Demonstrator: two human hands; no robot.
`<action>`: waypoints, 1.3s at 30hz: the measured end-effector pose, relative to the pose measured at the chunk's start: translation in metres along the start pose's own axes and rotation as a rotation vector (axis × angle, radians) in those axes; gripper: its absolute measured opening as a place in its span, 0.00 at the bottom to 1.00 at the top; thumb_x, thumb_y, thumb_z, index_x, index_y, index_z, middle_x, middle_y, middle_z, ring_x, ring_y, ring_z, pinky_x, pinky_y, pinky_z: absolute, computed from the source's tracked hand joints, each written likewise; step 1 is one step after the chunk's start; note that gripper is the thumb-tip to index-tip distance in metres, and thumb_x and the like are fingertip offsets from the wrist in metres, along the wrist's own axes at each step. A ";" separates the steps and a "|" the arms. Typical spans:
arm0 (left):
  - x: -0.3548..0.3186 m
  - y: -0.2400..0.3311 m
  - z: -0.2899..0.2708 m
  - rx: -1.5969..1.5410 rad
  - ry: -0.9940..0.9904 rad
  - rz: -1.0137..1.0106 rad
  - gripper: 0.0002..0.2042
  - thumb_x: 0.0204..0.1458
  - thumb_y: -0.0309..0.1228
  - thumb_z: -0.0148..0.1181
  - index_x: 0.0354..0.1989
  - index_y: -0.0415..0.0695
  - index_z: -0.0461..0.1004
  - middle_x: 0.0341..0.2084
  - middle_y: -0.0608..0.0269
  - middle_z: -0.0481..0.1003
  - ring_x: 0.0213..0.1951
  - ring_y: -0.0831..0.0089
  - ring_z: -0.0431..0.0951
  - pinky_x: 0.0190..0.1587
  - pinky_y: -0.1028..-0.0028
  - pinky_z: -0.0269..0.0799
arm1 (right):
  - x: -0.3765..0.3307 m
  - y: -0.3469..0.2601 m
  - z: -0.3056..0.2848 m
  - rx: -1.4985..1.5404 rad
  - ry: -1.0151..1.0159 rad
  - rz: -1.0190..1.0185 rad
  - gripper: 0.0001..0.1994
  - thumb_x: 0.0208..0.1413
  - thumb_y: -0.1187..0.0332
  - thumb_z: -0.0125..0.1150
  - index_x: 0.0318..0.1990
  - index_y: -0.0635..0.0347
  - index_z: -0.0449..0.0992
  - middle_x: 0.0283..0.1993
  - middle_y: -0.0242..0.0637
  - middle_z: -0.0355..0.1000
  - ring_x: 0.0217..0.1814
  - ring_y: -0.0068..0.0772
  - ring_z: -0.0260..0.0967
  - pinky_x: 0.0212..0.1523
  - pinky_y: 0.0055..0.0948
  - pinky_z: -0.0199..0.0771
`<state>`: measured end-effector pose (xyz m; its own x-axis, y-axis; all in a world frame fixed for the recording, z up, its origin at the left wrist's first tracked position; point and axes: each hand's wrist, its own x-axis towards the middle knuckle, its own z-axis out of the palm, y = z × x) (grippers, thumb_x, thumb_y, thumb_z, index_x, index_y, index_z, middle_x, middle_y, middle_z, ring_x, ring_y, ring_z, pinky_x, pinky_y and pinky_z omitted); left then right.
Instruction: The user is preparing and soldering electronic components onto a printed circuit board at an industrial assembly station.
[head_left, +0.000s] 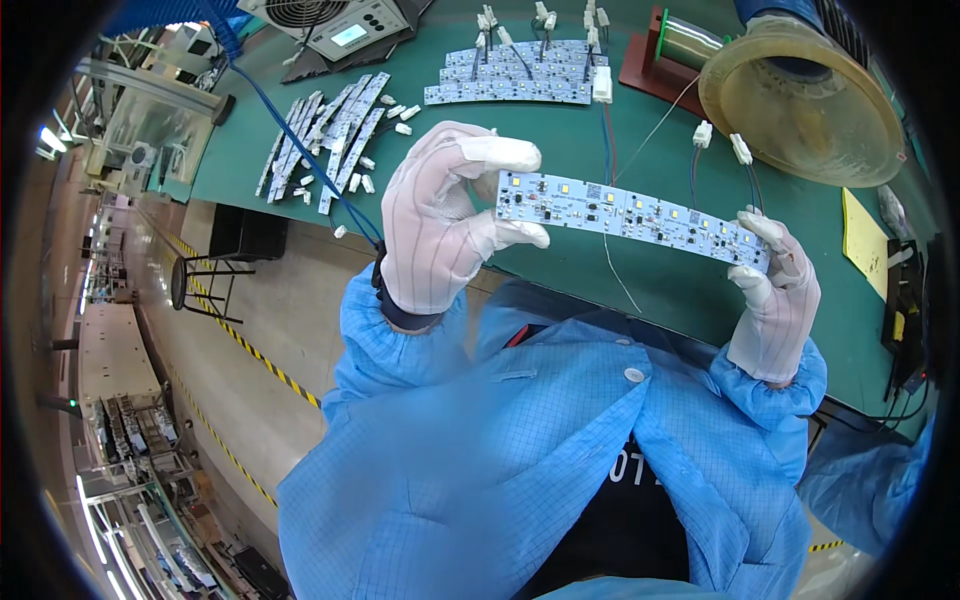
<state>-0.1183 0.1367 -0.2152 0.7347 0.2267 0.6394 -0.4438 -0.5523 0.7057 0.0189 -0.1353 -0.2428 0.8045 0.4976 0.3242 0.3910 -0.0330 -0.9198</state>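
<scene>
- Holding a curved white LED strip board point(632, 214) up above the green tabletop point(560, 270), one end in each gloved hand.
- Left hand point(440, 225): fingers point(500, 155) closed on the board's left end, thumb under, forefinger over the top edge.
- Right hand point(775, 295): fingers point(765, 230) pinch the board's right end; grip looks light, fingertips only.
- Board sits chip side toward the camera, tilted down to the right, clear of the tabletop.
- Beyond the board: a fan of similar boards point(515, 75) with white plug leads, a looser pile of strips point(325, 135) off to its left, small white connectors point(365, 185) scattered beside that pile.
- Up and right of the board: solder spool point(690, 42) on a red stand, big yellowish funnel hood point(800, 100); two wired plugs point(720, 142) lie just behind the board's right half.
- Yellow notepad point(865, 240) right of the board, near the tabletop edge.
- Risks, my read: fingertip-only hold on the right could let that end slip and drop; bending the thin board between both hands could crack solder joints; gloves rubbing the chips may smear or knock parts; the loose thin wire point(620, 270) under the board could snag.
</scene>
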 end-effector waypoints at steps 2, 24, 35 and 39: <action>-0.001 0.000 0.000 -0.012 0.005 -0.019 0.26 0.30 0.31 0.78 0.42 0.41 0.76 0.38 0.60 0.71 0.34 0.76 0.73 0.33 0.78 0.70 | 0.000 0.000 0.001 0.019 -0.004 0.006 0.21 0.42 0.71 0.67 0.47 0.64 0.75 0.44 0.37 0.72 0.44 0.27 0.70 0.49 0.24 0.68; -0.007 0.007 0.005 -0.070 0.002 -0.345 0.22 0.41 0.24 0.68 0.47 0.33 0.70 0.37 0.63 0.73 0.36 0.77 0.71 0.41 0.78 0.67 | 0.002 -0.005 -0.002 -0.384 0.010 -0.187 0.25 0.38 0.58 0.73 0.44 0.63 0.77 0.38 0.39 0.75 0.53 0.41 0.69 0.52 0.32 0.68; 0.003 -0.013 -0.005 -0.013 0.186 -0.466 0.12 0.50 0.29 0.56 0.42 0.38 0.72 0.24 0.63 0.74 0.24 0.80 0.69 0.27 0.82 0.63 | 0.006 0.000 0.004 -0.418 -0.040 -0.355 0.26 0.41 0.57 0.69 0.48 0.59 0.75 0.34 0.37 0.77 0.45 0.38 0.72 0.60 0.42 0.63; 0.018 -0.057 -0.035 0.119 0.204 -0.379 0.12 0.52 0.28 0.58 0.44 0.38 0.72 0.30 0.65 0.73 0.29 0.80 0.71 0.31 0.81 0.66 | 0.008 0.005 0.005 -0.364 -0.035 -0.342 0.21 0.46 0.58 0.66 0.46 0.59 0.75 0.33 0.37 0.77 0.43 0.36 0.73 0.62 0.44 0.61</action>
<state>-0.0975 0.2007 -0.2331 0.7125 0.5777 0.3982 -0.0921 -0.4856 0.8693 0.0245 -0.1273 -0.2456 0.5901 0.5613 0.5802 0.7652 -0.1599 -0.6236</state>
